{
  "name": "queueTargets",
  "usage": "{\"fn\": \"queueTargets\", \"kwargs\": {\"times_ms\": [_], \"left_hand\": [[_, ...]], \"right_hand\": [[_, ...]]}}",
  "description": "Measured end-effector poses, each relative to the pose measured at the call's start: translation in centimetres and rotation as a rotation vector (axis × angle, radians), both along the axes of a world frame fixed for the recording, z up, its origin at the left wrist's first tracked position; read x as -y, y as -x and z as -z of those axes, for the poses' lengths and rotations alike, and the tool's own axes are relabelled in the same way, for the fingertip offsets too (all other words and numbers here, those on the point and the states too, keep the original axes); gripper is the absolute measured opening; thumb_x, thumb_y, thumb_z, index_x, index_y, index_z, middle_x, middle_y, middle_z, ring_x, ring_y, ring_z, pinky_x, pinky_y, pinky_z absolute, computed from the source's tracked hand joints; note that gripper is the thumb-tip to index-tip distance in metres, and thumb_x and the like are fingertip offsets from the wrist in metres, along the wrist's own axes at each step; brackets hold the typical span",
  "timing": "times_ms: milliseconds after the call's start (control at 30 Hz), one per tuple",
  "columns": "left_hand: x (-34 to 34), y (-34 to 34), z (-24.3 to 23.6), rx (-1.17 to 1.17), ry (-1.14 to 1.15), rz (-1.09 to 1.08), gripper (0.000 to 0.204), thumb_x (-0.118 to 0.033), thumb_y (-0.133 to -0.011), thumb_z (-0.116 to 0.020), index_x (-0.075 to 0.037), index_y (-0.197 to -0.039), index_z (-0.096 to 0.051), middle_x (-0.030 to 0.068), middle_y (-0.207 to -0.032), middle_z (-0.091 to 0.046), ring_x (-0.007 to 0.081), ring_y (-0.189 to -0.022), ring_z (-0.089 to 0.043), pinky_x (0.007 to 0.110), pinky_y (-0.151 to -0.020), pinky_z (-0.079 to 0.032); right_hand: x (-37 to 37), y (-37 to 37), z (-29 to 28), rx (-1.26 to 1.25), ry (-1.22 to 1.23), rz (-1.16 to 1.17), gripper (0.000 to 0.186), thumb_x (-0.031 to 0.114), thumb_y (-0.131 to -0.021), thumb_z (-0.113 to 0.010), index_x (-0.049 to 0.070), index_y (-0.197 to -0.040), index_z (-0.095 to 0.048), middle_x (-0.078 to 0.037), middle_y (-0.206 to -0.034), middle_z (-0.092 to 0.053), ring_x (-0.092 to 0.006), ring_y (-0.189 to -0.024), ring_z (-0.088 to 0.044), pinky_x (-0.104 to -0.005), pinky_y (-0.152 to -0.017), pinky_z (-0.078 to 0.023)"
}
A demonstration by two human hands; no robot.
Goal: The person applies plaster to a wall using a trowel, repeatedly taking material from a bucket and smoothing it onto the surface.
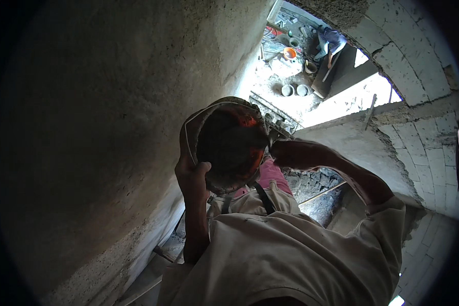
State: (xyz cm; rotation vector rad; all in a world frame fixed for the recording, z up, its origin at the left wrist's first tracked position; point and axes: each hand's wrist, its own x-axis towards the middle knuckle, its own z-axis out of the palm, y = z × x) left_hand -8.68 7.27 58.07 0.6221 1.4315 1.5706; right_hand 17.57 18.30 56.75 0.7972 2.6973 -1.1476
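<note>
An orange bucket (252, 160), crusted with dried mortar and dark inside, is tilted so that its mouth faces me. Its thin handle (189, 133) lies against the left side of the rim. My left hand (191, 178) grips the rim at the lower left, thumb over the edge. Just beyond the bucket's right side is my right hand (293, 155), its fingers curled closed. Whatever it may hold is in shadow and cannot be made out. What lies deep in the bucket is too dark to tell.
A rough plastered wall (112, 112) rises close on my left. To the right stands a block wall (418, 148) with a broken edge. Far below, through an opening, a co-worker (331, 41) bends near several buckets, one of them an orange bucket (289, 53), and dark boards (341, 71).
</note>
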Motion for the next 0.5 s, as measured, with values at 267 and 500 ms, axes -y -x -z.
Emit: {"fn": "queueTargets", "kwargs": {"times_ms": [267, 500], "left_hand": [[-0.1, -1.2, -0.3, 0.166, 0.011, 0.081, 0.069, 0.005, -0.060, -0.050, 0.005, -0.129, -0.051, 0.0136, -0.117, -0.061, 0.0238, -0.106, -0.061, 0.034, -0.093, -0.049], [0.6, -0.7, 1.2, 0.192, -0.039, -0.073, 0.073, 0.007, -0.059, -0.049, 0.003, -0.132, -0.049, 0.0127, -0.119, -0.060, 0.0238, -0.105, -0.061, 0.033, -0.094, -0.048]], "right_hand": [[7.1, 1.3, 5.3, -0.105, 1.466, 0.373, 0.036, 0.034, -0.101, -0.051, 0.015, -0.131, -0.051, 0.003, -0.075, -0.050, -0.0038, -0.060, -0.049, -0.0205, -0.048, -0.044], [9.0, 2.3, 5.3, -0.314, 1.353, 0.539, 0.041, 0.030, -0.099, -0.055, 0.015, -0.136, -0.044, 0.004, -0.075, -0.050, -0.0041, -0.056, -0.048, -0.0208, -0.046, -0.044]]}}
